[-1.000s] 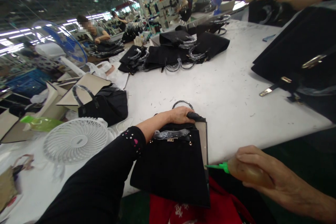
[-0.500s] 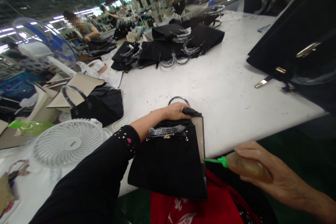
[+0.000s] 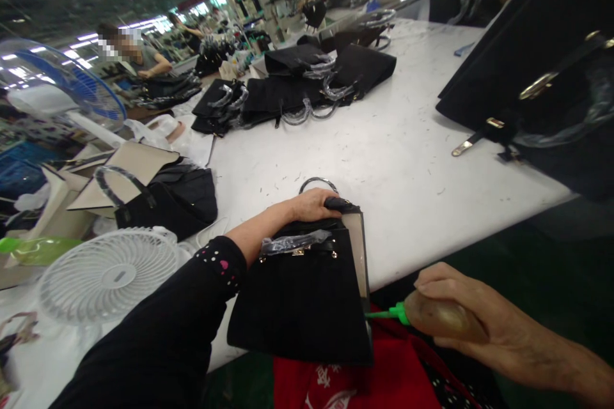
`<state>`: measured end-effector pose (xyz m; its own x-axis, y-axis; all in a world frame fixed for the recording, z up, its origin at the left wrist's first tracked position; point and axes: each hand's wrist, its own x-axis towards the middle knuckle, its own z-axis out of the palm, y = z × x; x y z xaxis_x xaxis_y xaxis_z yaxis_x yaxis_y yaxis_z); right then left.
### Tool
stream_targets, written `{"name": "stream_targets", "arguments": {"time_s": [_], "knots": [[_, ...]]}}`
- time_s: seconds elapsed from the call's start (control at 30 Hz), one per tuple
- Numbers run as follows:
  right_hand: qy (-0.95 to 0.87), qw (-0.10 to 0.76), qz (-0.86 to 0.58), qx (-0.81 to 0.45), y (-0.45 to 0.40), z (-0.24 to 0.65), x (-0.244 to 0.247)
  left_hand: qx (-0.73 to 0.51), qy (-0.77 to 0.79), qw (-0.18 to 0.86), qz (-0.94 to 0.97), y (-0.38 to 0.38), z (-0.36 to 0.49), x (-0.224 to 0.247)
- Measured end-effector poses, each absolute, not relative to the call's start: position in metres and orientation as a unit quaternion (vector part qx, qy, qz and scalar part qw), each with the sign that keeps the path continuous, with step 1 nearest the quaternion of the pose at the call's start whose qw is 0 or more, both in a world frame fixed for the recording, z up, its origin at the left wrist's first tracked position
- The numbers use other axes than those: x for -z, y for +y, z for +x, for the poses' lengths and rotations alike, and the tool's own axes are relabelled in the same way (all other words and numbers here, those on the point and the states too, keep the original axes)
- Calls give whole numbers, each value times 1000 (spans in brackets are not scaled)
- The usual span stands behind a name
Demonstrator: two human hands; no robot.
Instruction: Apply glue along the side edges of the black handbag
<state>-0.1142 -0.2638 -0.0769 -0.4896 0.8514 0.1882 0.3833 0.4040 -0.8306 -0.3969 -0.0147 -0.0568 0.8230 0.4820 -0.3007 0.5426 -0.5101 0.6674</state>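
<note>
Left hand (image 3: 311, 204) stays pressed on the black handbag (image 3: 302, 294); right hand (image 3: 460, 313), gripping the squeeze bottle (image 3: 441, 318), has brought its green nozzle (image 3: 384, 314) against the bag's side edge.

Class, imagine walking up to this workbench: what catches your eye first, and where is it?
Front and centre, the left hand presses on a black handbag at the white table's near edge. At lower right, the right hand grips a squeeze bottle, its green nozzle at the bag's side.
</note>
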Motion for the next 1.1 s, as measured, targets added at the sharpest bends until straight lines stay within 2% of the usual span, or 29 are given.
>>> {"name": "stream_targets", "arguments": {"time_s": [0.1,0.27,0.37,0.53,0.7,0.8,0.93,1.1], "knots": [[-746,321,-424,-401,-264,-115,80,31,294,398,868,-16,-396,56],[-684,276,-450,-503,-263,-120,78,21,303,369,878,-20,-397,56],[-678,269,-454,-511,-264,-120,76,13,311,375,873,-22,-400,46],[-735,293,-455,-408,-256,-115,79,-33,323,376,868,-24,-411,-15],[-768,371,-454,-257,-229,-110,84,-62,324,241,913,-34,-409,-93],[-765,394,-469,-199,-213,-109,88,-85,315,159,932,-54,-401,-114],[-764,391,-476,-192,-203,-109,96,-115,332,79,933,-89,-396,-101],[-755,389,-481,-216,-198,-108,108,-200,381,162,888,-110,-414,-68]]}}
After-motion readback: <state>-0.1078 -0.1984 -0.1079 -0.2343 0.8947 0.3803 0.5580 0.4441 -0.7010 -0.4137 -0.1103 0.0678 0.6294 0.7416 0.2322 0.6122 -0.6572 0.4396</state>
